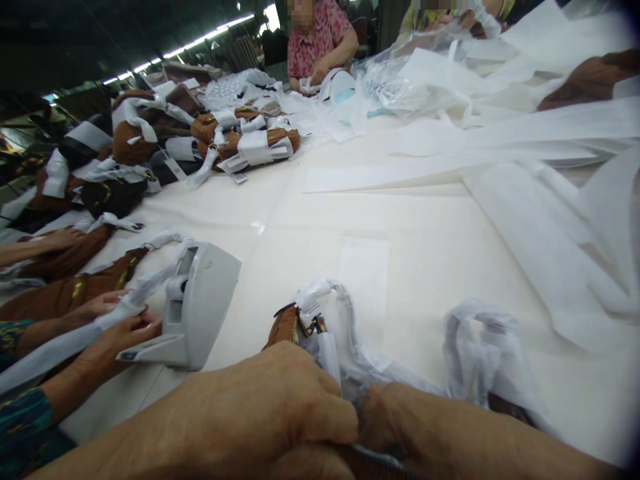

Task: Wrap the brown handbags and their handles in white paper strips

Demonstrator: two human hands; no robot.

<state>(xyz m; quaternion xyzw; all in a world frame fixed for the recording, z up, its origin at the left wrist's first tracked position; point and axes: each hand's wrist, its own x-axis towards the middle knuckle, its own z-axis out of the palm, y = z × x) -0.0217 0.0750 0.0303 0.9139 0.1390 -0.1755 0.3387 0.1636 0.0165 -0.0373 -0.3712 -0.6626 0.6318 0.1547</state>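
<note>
My left hand (270, 407) is closed in a fist low in the frame, gripping a brown bag (285, 325) with a gold zipper pull, wrapped in white tissue. My right hand (400, 420) lies just right of it, its fingers tucked under the left hand and hidden; a dark cord runs below them. White wrapped handles (480, 347) of the bag loop up to the right of my wrists.
A co-worker's hands (125, 333) at the left hold white paper strip beside a grey tape dispenser (200, 307). Brown wrapped bags (240, 137) pile at the far left. Long white paper strips (500, 153) cover the right of the table (310, 220). Two people work at the far end.
</note>
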